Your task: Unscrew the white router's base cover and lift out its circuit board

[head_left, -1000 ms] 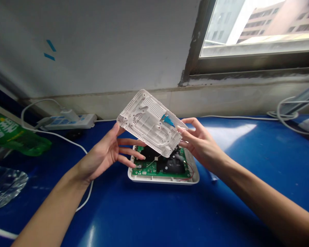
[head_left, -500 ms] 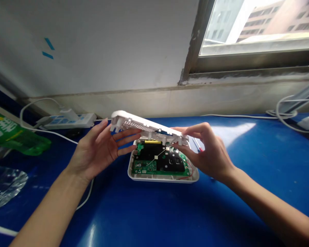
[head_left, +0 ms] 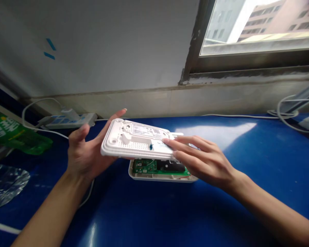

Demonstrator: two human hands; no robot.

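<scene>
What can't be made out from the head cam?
Head view:
- Most of the green circuit board: hidden under the white plastic cover.
- Label on the cover: print too small to read.
- Green bottle: cut off by the left edge.

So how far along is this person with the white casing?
Opened already: the green circuit board lies exposed in the white base. In hand: the white cover, held above it, left hand under its edge, right hand on top. Left: cover and base aren't joined yet.
</scene>
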